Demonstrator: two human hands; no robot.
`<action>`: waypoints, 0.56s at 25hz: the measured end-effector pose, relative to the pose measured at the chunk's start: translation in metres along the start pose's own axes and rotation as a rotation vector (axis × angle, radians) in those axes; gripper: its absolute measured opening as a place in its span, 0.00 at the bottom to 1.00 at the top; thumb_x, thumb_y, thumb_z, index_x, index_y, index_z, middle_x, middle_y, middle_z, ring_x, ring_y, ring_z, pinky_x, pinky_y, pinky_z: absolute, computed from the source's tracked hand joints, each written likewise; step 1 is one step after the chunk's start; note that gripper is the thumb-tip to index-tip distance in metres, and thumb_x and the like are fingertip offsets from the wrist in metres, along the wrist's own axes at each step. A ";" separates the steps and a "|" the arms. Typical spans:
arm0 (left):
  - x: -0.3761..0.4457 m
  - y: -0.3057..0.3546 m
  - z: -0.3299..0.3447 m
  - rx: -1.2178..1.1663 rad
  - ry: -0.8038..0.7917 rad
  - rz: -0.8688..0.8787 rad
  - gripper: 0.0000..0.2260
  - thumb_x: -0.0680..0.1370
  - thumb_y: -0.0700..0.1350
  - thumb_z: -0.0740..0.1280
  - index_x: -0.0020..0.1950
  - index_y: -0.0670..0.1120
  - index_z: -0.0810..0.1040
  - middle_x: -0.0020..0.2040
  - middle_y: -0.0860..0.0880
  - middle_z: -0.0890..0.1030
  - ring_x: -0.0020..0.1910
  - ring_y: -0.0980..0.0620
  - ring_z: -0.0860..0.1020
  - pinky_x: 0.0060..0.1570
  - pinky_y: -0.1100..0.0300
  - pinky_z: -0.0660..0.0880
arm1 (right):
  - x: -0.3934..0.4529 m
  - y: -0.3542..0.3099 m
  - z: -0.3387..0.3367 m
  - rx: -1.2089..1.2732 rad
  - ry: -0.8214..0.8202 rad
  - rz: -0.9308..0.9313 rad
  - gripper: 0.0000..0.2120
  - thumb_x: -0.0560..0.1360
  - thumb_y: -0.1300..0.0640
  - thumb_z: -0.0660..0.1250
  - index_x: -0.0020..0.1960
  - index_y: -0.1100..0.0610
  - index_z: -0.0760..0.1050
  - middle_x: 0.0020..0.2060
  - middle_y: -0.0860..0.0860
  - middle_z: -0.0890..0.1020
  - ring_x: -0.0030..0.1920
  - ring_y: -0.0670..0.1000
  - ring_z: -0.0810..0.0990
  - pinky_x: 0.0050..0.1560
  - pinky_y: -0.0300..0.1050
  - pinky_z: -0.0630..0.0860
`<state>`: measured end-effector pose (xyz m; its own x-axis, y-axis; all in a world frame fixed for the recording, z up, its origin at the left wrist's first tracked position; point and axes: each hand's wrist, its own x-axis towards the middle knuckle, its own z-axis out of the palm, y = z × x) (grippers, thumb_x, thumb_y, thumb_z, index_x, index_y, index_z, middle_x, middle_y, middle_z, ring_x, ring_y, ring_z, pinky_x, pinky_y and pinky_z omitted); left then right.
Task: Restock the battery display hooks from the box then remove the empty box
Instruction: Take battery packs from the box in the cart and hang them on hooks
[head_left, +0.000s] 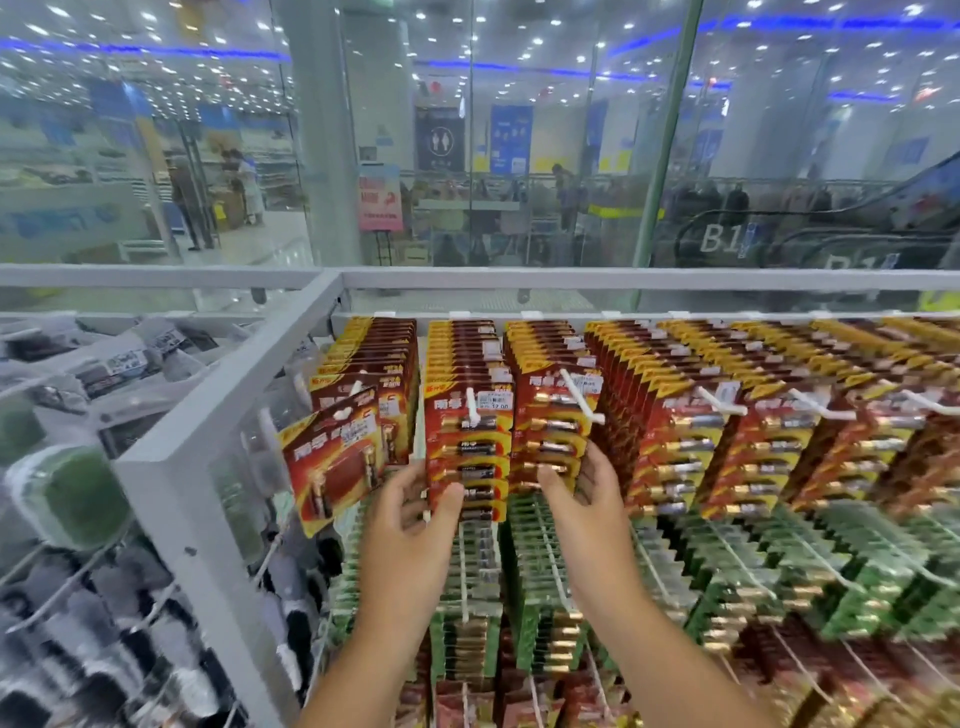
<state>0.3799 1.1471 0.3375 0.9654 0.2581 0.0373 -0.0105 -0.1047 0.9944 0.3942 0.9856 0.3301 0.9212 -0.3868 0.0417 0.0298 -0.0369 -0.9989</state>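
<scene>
Red and yellow battery packs (675, 415) hang in dense rows on white display hooks (474, 410). My left hand (415, 525) grips the lower edge of the front battery pack (467, 447) on the second hook from the left. My right hand (587, 499) holds the bottom of the front pack (553, 436) on the third hook. On the leftmost hook a loose pack (332, 462) hangs tilted outward. No box is in view.
Green battery packs (727, 561) fill the row of hooks below, with more red packs under them. A grey metal frame post (218, 415) divides this rack from hooks of dark packaged goods (104, 374) on the left. Glass panels (467, 156) stand behind.
</scene>
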 end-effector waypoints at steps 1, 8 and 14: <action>-0.001 -0.005 -0.005 0.014 -0.039 -0.013 0.18 0.79 0.58 0.71 0.66 0.64 0.72 0.64 0.60 0.77 0.61 0.56 0.77 0.57 0.59 0.71 | -0.010 0.000 0.000 -0.008 0.009 0.011 0.34 0.79 0.43 0.70 0.81 0.41 0.60 0.78 0.40 0.66 0.78 0.47 0.66 0.77 0.56 0.66; -0.042 -0.039 -0.019 0.018 -0.260 -0.062 0.25 0.80 0.58 0.71 0.75 0.59 0.67 0.68 0.60 0.72 0.61 0.56 0.76 0.58 0.55 0.71 | -0.084 0.011 -0.037 -0.056 0.094 0.042 0.25 0.81 0.44 0.69 0.75 0.40 0.67 0.73 0.39 0.71 0.73 0.44 0.71 0.71 0.50 0.72; -0.108 -0.030 0.036 0.063 -0.444 0.018 0.22 0.80 0.58 0.71 0.72 0.57 0.72 0.65 0.60 0.76 0.56 0.65 0.76 0.53 0.60 0.71 | -0.140 0.015 -0.130 -0.044 0.214 0.044 0.18 0.81 0.47 0.70 0.70 0.41 0.73 0.65 0.39 0.77 0.64 0.40 0.76 0.47 0.32 0.75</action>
<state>0.2854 1.0878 0.3001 0.9837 -0.1799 -0.0051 -0.0255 -0.1672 0.9856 0.2156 0.9190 0.3120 0.8177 -0.5756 0.0067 -0.0299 -0.0542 -0.9981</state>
